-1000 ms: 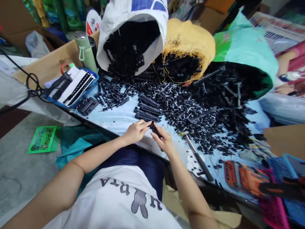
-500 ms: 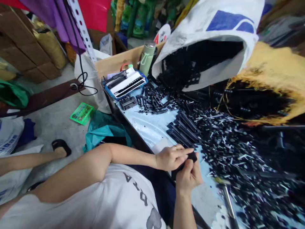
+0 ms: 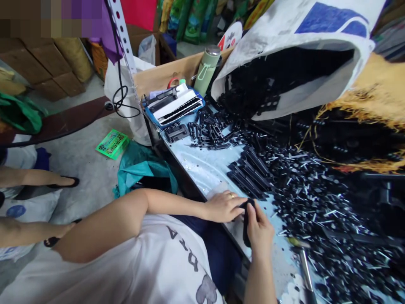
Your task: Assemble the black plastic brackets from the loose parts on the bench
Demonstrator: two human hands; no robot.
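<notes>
My left hand (image 3: 225,206) and my right hand (image 3: 260,228) meet at the near edge of the light blue table (image 3: 202,166). Both are closed on a long black plastic strip (image 3: 246,226) that stands nearly upright between them. A ring shows on my left hand. Just beyond my fingers lies a neat row of similar black strips (image 3: 249,175). A wide heap of small black parts with white pins (image 3: 316,202) spreads to the right.
A white sack (image 3: 303,38) and a yellow sack (image 3: 379,84) spill black parts at the back. A blue tray (image 3: 172,107), a green bottle (image 3: 207,69) and a hammer (image 3: 303,261) are on the table. Another person's legs (image 3: 31,202) are at left.
The camera swung left and closer. My hands stayed together on the black strip, which has turned more upright between them.
</notes>
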